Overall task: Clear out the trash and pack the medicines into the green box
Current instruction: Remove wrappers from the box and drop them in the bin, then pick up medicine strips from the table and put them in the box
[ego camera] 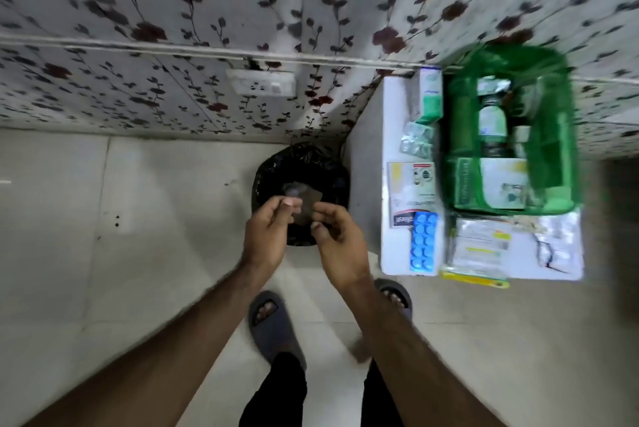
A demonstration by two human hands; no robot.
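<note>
I stand over a black-lined trash bin (304,163) on the floor. My left hand (268,233) pinches a blurred, clear and brownish wrapper (304,202) right above the bin's mouth. My right hand (340,243) hovers beside it with curled, spread fingers and holds nothing. To the right, a green mesh box (568,136) sits on a white table (397,105), with a bottle (492,118) and cartons inside. A blue blister pack (423,241), a silver blister strip (416,139) and medicine cartons (411,191) lie on the table left of the box.
A green-and-white carton (430,94) lies at the table's back. Paper packets (480,246) and a clear sachet (553,243) cover the front edge. A floral wall with a socket (262,82) stands behind the bin. My sandalled feet (273,323) are on the tiled floor.
</note>
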